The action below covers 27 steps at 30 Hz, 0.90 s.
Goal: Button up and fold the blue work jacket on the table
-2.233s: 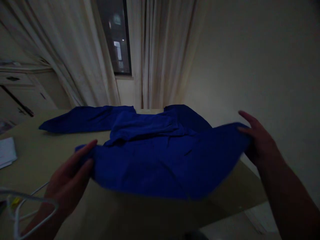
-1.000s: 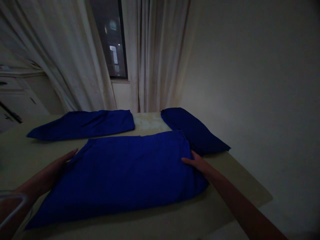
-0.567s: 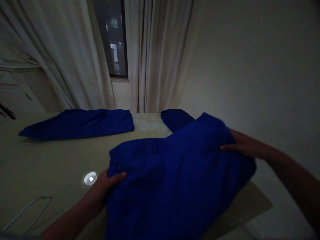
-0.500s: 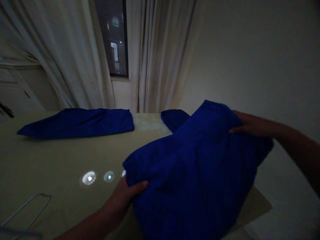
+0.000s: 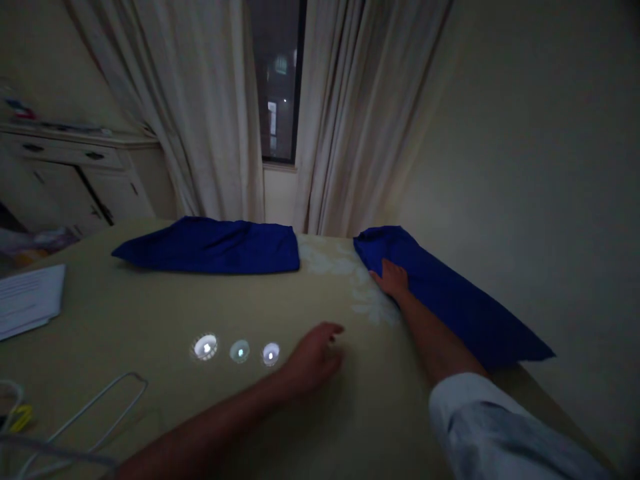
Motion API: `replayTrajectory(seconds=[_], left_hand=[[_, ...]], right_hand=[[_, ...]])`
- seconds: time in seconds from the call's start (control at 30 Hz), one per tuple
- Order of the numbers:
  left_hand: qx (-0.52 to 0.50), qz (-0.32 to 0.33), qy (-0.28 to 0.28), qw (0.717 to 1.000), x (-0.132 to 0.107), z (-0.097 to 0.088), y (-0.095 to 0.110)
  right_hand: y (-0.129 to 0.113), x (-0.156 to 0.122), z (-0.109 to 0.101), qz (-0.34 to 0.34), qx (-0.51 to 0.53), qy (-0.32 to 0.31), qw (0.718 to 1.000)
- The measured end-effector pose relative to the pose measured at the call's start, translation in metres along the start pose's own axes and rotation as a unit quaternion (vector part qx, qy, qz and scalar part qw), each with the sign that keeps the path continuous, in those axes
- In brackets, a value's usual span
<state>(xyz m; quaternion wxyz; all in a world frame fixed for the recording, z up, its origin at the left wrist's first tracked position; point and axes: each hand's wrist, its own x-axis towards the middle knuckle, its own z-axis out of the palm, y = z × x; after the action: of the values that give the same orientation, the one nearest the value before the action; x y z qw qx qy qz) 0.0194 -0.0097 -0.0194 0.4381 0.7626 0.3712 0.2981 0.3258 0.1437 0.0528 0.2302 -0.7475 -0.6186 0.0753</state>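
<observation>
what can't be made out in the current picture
All in the head view:
- Whether the right hand grips or only rests on the right-hand blue cloth: the hand's back hides the contact.
- The print on the papers: too small, and the left edge cuts the sheets off.
- What the yellow thing is: dim and small, near the left edge.

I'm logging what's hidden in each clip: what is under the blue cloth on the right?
The table shows along the left edge of the blue cloth, where the right hand lies. Anything directly beneath the cloth is covered and cannot be seen.
</observation>
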Motion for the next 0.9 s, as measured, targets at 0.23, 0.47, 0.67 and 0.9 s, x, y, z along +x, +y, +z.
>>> replayTrajectory(seconds=[0.23, 0.47, 0.67, 0.9], left_hand=[[0.392, -0.141, 0.173, 0.892, 0.084, -0.173, -0.08], [0.449, -0.21, 0.132, 0.859, 0.105, -0.168, -0.045], [0.335, 0.002, -0.012, 0.942, 0.061, -0.101, 0.017], [0.429, -0.219, 0.164, 0.861, 0.012, -0.18, -0.047]], right_hand=[[0.043, -0.012, 0.032, 0.004, 0.038, 0.007, 0.999], [0.018, -0.089, 0.053, 0.005, 0.309, -0.156, 0.938], [-0.009, -0.075, 0.044, 0.099, 0.339, -0.157, 0.922], [0.021, -0.096, 0.009, 0.051, 0.047, -0.007, 0.998]])
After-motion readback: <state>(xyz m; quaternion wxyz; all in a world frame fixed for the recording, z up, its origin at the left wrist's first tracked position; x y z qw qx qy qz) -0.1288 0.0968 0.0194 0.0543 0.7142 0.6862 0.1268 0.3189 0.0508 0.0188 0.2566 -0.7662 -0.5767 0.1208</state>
